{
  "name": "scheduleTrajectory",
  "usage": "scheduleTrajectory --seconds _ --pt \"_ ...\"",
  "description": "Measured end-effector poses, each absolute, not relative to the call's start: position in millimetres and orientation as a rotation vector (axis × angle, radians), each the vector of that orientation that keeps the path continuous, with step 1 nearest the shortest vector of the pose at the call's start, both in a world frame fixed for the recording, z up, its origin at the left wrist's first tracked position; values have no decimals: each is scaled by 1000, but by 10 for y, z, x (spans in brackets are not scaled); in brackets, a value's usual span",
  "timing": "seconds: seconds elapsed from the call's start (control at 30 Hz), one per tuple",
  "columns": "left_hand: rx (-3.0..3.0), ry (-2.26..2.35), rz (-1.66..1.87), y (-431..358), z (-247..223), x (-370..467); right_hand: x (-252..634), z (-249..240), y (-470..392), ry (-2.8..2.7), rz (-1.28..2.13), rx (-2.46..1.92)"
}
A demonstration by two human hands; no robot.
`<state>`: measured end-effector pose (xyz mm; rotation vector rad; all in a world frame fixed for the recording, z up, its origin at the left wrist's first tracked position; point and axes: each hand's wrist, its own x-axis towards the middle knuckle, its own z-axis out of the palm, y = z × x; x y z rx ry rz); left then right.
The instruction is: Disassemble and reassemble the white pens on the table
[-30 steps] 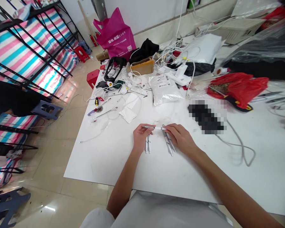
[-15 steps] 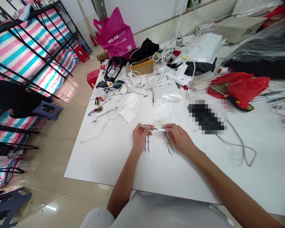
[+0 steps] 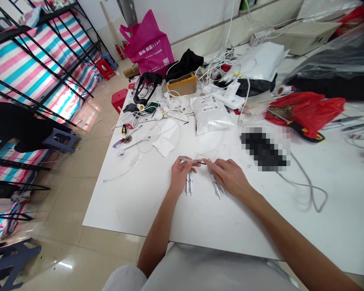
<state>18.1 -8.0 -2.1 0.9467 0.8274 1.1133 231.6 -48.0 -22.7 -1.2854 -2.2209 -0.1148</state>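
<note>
My left hand [image 3: 180,173] pinches a grey pen part [image 3: 186,160] from which a thin dark refill [image 3: 202,163] sticks out to the right. At the refill's tip is the index finger of my right hand [image 3: 230,176]; its other fingers are curled, and what they hold, if anything, is hidden. Two pens [image 3: 189,186] lie side by side on the white table below my left hand. Several more pens [image 3: 216,188] lie beneath and beside my right hand, partly covered by it.
A white table [image 3: 124,210] carries a white package [image 3: 210,115], tangled cables, screwdrivers [image 3: 123,141], a red bag [image 3: 315,109] and a pixelated dark object [image 3: 263,149] with a cable. A person in black [image 3: 15,125] is at the far left.
The white piece that was between my hands is no longer visible. My right index finger has stretched out to the refill tip.
</note>
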Motion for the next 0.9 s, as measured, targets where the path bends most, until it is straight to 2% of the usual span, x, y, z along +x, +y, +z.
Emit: scheduleTrajectory --seconds 0.27,0.9 --pt "763 816 1203 -28 24 82 2351 -287 -490 -2187 -40 -1319" --pt "860 835 1147 -48 -1 129 2338 -241 -491 -2186 -83 -1296"
